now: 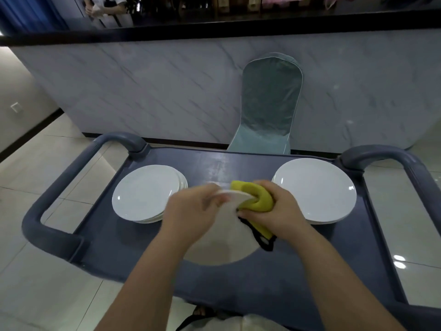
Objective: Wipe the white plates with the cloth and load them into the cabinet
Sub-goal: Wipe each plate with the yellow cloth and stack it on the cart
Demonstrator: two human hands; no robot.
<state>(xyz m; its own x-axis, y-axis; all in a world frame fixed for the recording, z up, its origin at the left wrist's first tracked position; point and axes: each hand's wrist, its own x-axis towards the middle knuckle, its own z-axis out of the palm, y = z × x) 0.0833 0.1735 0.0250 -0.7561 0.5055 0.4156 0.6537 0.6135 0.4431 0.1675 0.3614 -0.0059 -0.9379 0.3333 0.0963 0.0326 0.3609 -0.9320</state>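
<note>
- My left hand (191,211) grips the held plate (222,240) at its upper left rim, with the fingers curled over the edge.
- The plate is tilted up off the cart (238,163), in the air between the two stacks, with one broad face toward me. It's blurred, so I can't read any surface detail.
- My right hand (279,211) is clamped on the yellow cloth (257,197), which is folded over the plate's upper right rim. My thumb is on the near face.
- The left stack (145,192) and right stack (315,189) lie flat on the cart top, one either side of my hands. I can't tell which is wiped and which is pending.
- My read on the step: I'm wiping the rim of this one plate. The cabinet isn't in view.
- Risk 1: apart from the cloth pinch, only the left hand's rim grip carries the plate. Glazed ceramic is slick. A hard push from the cloth side could twist it out of my grip and drop it onto the cart or a stack, chipping it.
- Risk 2: the left hand and plate edge sit close to the left stack. Turning the plate carelessly could clip it.
- Risk 3: the cloth's black-trimmed tail dangles below my right hand and could snag under the plate when I set it down.
- Risk 4: putting it on the wrong stack would mix wiped plates with unwiped ones.
</note>
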